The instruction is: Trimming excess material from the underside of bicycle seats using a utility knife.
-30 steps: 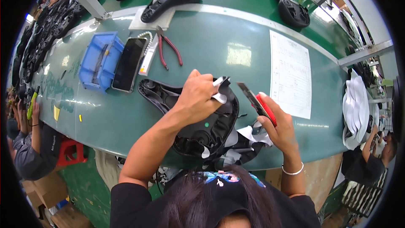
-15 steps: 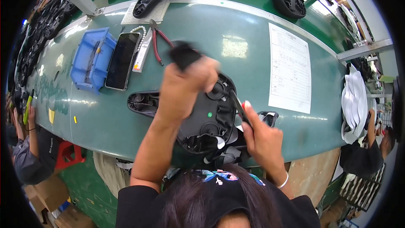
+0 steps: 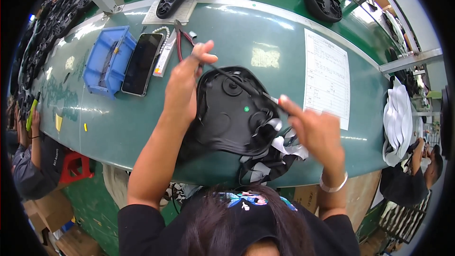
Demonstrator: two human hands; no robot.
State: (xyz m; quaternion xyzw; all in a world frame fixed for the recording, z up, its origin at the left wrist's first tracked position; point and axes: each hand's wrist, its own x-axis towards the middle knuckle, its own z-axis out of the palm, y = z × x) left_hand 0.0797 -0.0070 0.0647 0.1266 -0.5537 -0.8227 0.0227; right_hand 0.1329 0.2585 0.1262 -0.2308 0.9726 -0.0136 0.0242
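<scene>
Shell position: black saddle-shaped shell (image 3: 215,97) lies hollow side up on the green table (image 3: 227,33), directly in front of me; clock readings run from its centre, 12 being straight ahead.
Shell marking: 1 green dot (image 3: 246,109), right of centre.
Left grip: my left hand (image 3: 182,85), at 10 o'clock, is clamped by the fingertips on a black strip (image 3: 232,77).
Strip: taut, crossing over the shell toward the blade at 2 o'clock.
Right grip: my right hand (image 3: 317,132), at 3 o'clock and blurred, is closed around a cutter (image 3: 271,97).
Blade contact: cannot tell whether the edge touches the strip.
Trimmings: white and black scraps (image 3: 290,149) bunch beside the shell at 4 o'clock.
Pliers: red-handled pliers (image 3: 179,46) lie at 11 o'clock, near my left hand.
Phone and bin: dark phone (image 3: 142,64) at 10 o'clock; blue bin (image 3: 124,59) just beyond it.
Paperwork: printed sheet (image 3: 327,76) flat at 2 o'clock.
</scene>
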